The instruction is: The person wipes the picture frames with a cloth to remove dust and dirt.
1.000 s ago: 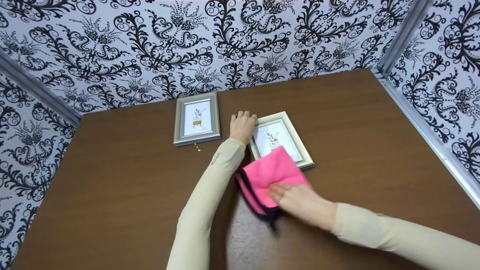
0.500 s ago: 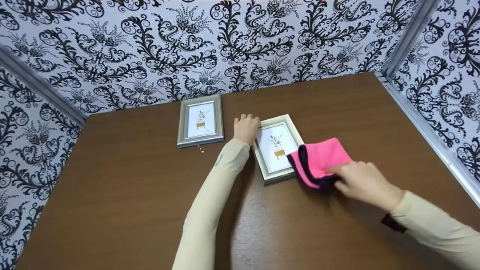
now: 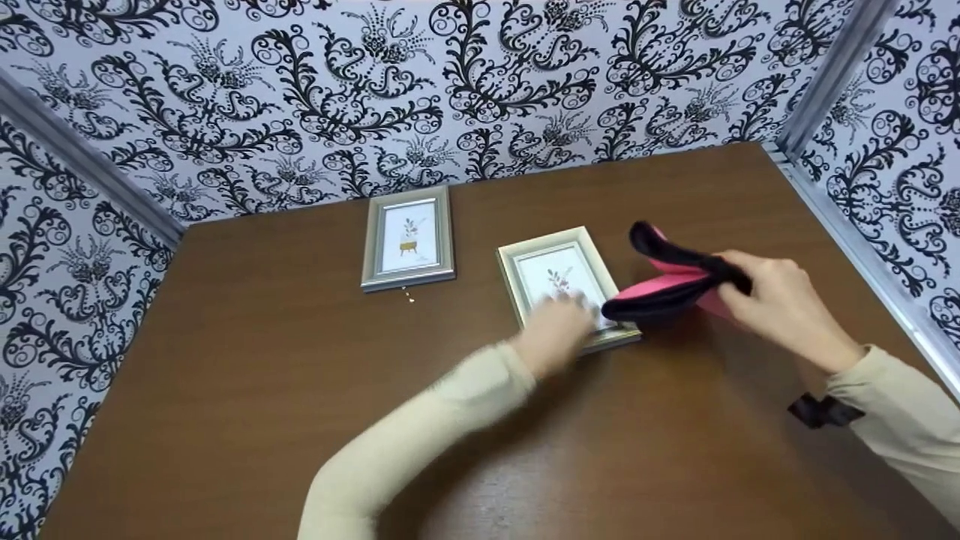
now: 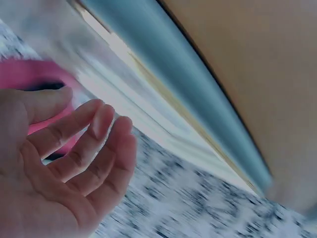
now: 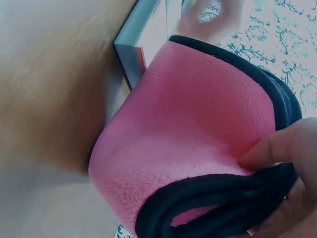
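Note:
A cream picture frame with a plant print lies flat on the brown table. Over its lower part, blurred, is my left hand; in the left wrist view this hand has loosely bent fingers with nothing between them, beside the frame. My right hand pinches a folded pink cloth with black edging, to the right of the frame. Thumb and fingers grip the edge of the cloth in the right wrist view. Part of the frame's print is hidden by the left hand.
A grey-beige picture frame with a similar print lies further left, near the back wall. Small pale bits lie just below it. Patterned panels with metal posts border the brown table.
My right hand has moved the cloth from the frame's lower edge to its right side and lifted it. My left hand has let go of the frame's upper left corner and moved down-right.

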Demonstrator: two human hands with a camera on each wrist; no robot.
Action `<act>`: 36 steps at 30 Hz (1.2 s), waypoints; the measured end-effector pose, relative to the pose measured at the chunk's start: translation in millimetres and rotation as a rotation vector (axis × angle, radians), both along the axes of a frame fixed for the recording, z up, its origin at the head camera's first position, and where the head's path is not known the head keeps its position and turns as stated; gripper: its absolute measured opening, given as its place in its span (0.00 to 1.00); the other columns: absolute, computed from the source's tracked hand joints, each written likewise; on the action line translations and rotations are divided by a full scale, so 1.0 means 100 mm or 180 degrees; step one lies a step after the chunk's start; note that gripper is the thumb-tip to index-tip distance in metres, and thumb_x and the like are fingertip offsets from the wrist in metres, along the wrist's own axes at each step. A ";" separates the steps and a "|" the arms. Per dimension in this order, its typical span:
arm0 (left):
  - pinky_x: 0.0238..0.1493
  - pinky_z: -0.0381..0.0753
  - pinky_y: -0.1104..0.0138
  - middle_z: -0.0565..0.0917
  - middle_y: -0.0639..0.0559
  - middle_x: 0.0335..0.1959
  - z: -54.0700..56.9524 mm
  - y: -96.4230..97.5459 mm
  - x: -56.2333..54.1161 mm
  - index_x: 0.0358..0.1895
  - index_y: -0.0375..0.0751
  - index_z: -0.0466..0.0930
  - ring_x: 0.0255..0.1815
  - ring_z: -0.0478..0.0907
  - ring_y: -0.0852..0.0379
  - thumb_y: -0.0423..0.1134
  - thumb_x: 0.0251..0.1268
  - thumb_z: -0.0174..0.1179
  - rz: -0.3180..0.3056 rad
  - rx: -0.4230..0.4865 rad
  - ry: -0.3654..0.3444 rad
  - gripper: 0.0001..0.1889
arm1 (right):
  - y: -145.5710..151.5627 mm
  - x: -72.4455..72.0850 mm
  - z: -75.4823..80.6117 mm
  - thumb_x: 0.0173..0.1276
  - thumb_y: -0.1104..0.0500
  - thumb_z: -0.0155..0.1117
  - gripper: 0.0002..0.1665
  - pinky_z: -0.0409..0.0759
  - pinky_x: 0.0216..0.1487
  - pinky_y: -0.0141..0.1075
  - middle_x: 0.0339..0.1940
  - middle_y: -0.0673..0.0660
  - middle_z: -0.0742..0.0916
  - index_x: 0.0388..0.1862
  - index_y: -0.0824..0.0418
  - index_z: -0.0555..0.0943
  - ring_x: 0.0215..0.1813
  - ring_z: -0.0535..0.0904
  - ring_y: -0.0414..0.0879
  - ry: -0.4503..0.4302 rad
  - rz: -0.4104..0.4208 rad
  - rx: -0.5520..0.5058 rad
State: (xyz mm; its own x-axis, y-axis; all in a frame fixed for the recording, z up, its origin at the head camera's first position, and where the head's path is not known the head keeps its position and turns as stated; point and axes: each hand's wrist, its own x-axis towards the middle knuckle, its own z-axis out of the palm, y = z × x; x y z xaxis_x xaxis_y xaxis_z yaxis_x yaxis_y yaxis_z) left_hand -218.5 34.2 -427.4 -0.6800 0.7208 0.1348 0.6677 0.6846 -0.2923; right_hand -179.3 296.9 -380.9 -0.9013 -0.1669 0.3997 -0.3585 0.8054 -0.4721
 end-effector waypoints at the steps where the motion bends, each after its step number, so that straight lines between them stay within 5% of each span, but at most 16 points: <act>1: 0.32 0.80 0.66 0.81 0.53 0.36 -0.02 0.02 0.11 0.43 0.50 0.83 0.35 0.79 0.56 0.38 0.59 0.61 -0.0080 -0.0017 0.0059 0.09 | 0.01 -0.01 0.01 0.55 0.72 0.57 0.17 0.64 0.18 0.39 0.23 0.57 0.81 0.44 0.65 0.82 0.17 0.68 0.45 0.0021 -0.0041 -0.0013; 4: 0.31 0.78 0.68 0.80 0.54 0.37 -0.08 0.06 0.36 0.46 0.48 0.82 0.35 0.77 0.57 0.37 0.58 0.61 -0.0151 -0.0114 0.0216 0.11 | 0.03 -0.05 0.03 0.57 0.71 0.55 0.14 0.64 0.18 0.39 0.19 0.56 0.78 0.41 0.65 0.81 0.17 0.68 0.46 -0.0005 -0.0110 -0.0090; 7: 0.29 0.75 0.69 0.77 0.54 0.38 -0.12 0.04 0.48 0.47 0.46 0.79 0.36 0.76 0.57 0.38 0.61 0.59 -0.0081 -0.0157 0.0326 0.11 | 0.07 -0.08 0.09 0.62 0.69 0.54 0.14 0.65 0.12 0.36 0.16 0.55 0.76 0.46 0.68 0.81 0.12 0.68 0.44 -0.0192 -0.0187 -0.0251; 12: 0.26 0.73 0.71 0.75 0.54 0.37 -0.19 -0.03 0.49 0.44 0.46 0.79 0.34 0.74 0.59 0.38 0.66 0.54 -0.0139 -0.0222 0.0614 0.07 | 0.08 -0.18 0.22 0.66 0.61 0.55 0.20 0.66 0.10 0.33 0.14 0.55 0.77 0.54 0.69 0.79 0.10 0.68 0.42 -0.0528 -0.0495 -0.0397; 16: 0.28 0.72 0.71 0.74 0.55 0.37 -0.24 -0.11 0.48 0.41 0.48 0.77 0.33 0.73 0.60 0.39 0.68 0.49 -0.0314 -0.0258 0.0805 0.07 | -0.02 -0.27 0.27 0.64 0.56 0.58 0.19 0.66 0.18 0.37 0.13 0.54 0.76 0.48 0.66 0.83 0.16 0.70 0.47 -0.0439 -0.0624 -0.0355; 20: 0.29 0.72 0.70 0.73 0.54 0.37 -0.23 -0.19 0.51 0.43 0.50 0.75 0.34 0.72 0.59 0.40 0.67 0.51 -0.0407 -0.0340 0.0728 0.06 | -0.22 -0.36 0.30 0.63 0.56 0.58 0.17 0.65 0.22 0.39 0.16 0.56 0.78 0.44 0.65 0.84 0.21 0.72 0.50 -0.0268 -0.0454 -0.0330; 24: 0.29 0.71 0.70 0.73 0.55 0.37 -0.23 -0.25 0.54 0.46 0.52 0.75 0.35 0.71 0.59 0.40 0.66 0.53 -0.0469 -0.0408 0.0667 0.08 | -0.50 -0.44 0.26 0.63 0.62 0.59 0.13 0.70 0.17 0.37 0.21 0.58 0.83 0.43 0.66 0.83 0.17 0.74 0.48 0.0003 -0.0036 -0.0331; 28: 0.29 0.71 0.70 0.74 0.56 0.36 -0.27 -0.27 0.56 0.45 0.54 0.77 0.34 0.72 0.60 0.42 0.67 0.49 -0.0500 -0.0317 0.0835 0.08 | -0.85 -0.49 0.05 0.61 0.65 0.64 0.20 0.78 0.21 0.37 0.34 0.61 0.87 0.54 0.62 0.80 0.20 0.79 0.47 0.0240 0.0811 0.0116; 32: 0.27 0.72 0.72 0.76 0.59 0.34 -0.34 -0.26 0.60 0.41 0.54 0.78 0.31 0.73 0.62 0.42 0.66 0.48 -0.0524 -0.0214 0.1109 0.08 | -1.12 -0.49 -0.22 0.62 0.63 0.64 0.25 0.82 0.38 0.44 0.48 0.61 0.86 0.60 0.61 0.78 0.35 0.84 0.51 0.0066 0.1793 0.0756; 36: 0.25 0.73 0.73 0.78 0.57 0.35 -0.34 -0.25 0.62 0.40 0.52 0.77 0.31 0.74 0.62 0.42 0.68 0.46 -0.0564 -0.0330 0.1194 0.09 | -1.23 -0.48 -0.39 0.62 0.68 0.61 0.20 0.78 0.53 0.49 0.50 0.61 0.85 0.54 0.67 0.80 0.52 0.81 0.55 -0.0259 0.2396 0.0987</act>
